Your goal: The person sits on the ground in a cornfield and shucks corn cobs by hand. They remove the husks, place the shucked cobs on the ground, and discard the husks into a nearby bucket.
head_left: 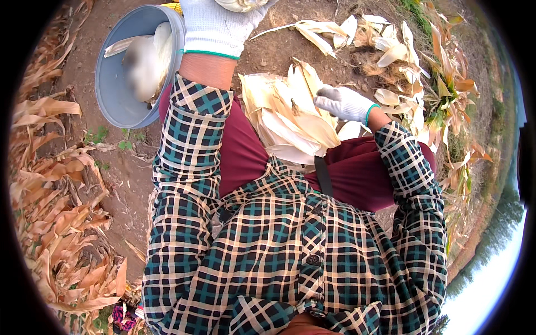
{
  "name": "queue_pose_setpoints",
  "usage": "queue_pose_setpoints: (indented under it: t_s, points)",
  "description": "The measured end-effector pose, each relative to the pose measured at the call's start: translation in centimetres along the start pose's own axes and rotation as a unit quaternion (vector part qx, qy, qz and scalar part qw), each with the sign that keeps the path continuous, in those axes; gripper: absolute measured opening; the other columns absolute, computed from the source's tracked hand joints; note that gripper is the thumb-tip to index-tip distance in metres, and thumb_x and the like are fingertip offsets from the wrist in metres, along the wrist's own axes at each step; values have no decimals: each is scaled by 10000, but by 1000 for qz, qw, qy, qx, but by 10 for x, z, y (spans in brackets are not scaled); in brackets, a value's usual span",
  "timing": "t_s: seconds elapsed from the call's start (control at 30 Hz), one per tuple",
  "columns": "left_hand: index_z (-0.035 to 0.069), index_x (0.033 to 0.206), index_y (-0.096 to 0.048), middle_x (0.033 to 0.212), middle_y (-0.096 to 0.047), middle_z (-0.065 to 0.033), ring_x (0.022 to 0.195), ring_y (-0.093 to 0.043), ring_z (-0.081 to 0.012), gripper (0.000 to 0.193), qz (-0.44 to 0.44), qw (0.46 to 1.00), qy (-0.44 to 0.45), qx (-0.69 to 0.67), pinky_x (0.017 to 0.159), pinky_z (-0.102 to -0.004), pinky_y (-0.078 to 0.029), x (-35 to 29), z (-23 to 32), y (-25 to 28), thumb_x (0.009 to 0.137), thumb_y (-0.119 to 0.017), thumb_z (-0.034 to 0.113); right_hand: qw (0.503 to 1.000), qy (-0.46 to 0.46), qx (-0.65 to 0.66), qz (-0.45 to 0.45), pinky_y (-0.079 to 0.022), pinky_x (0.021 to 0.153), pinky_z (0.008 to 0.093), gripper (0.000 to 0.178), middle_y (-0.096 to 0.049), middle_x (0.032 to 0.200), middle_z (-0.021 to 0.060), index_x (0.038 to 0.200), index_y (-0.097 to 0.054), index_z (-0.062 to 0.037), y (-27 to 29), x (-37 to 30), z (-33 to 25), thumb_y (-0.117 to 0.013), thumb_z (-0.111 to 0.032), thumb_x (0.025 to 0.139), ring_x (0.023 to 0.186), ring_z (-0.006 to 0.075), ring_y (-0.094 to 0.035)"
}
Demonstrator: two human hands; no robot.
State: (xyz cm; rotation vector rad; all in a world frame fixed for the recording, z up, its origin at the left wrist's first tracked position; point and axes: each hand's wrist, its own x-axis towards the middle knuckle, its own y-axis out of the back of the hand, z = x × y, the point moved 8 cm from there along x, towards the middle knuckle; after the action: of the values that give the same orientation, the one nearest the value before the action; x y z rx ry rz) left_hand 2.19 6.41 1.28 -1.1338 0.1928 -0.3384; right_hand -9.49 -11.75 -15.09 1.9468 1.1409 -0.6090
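My left hand [219,28], in a white glove with a green cuff, reaches forward to the upper edge, where its fingers are cut off. At its palm shows the pale, ribbed end of an ear of corn in its husk [241,4]. My right hand [347,104], gloved alike, hovers above or rests on a heap of dry corn husks [287,111] between my knees. Its fingers are curled together; anything inside them is hidden. Left of my left wrist, a blue-grey plastic bucket [104,78] lies tipped, with pale husks [163,50] and a blurred patch inside.
Bits of yellow [174,7] peek out behind the bucket. Loose husks [393,50] and dry cornstalks [446,95] are scattered on the right. Dried corn leaves [61,223] cover the left side. Bare brown soil [125,195] runs along beside my left arm.
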Motion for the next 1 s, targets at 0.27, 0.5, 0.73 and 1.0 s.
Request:
queue_pose_setpoints:
  t_s: [0.27,0.5,0.73,1.0]
  points:
    - [37,1305,-418,1161,-574,-179,1065,-566,-350,591,66,986,-101,115,847,-439,-521,8,-26,9,860,-544,405,850,176,482,122,-522,662,321,432,-625,1030,90,1158,-527,-67,78,-4,-64,-433,-426,937,831,185,-634]
    - [-37,1296,-381,1179,-521,-113,1046,-536,-183,538,67,974,-82,201,913,-307,-436,7,-48,16,872,-581,228,687,363,619,118,-474,882,281,520,-535,1207,103,1298,-385,32,110,-20,-120,-556,-276,915,1046,148,-558]
    - [-43,1250,-427,1144,-540,-110,1036,-527,-165,490,90,919,-101,370,907,-281,-424,6,-23,10,852,-611,176,843,184,99,495,-517,689,352,564,-647,902,177,1051,-555,13,147,-66,-131,-684,-443,747,808,271,-656]
    - [13,1165,-518,1022,-591,-68,868,-603,-159,426,154,928,-23,339,747,-291,-507,-1,-28,22,789,-669,145,824,280,152,469,-514,681,304,468,-641,846,131,1072,-574,30,152,-82,-129,-705,-304,772,752,180,-636]
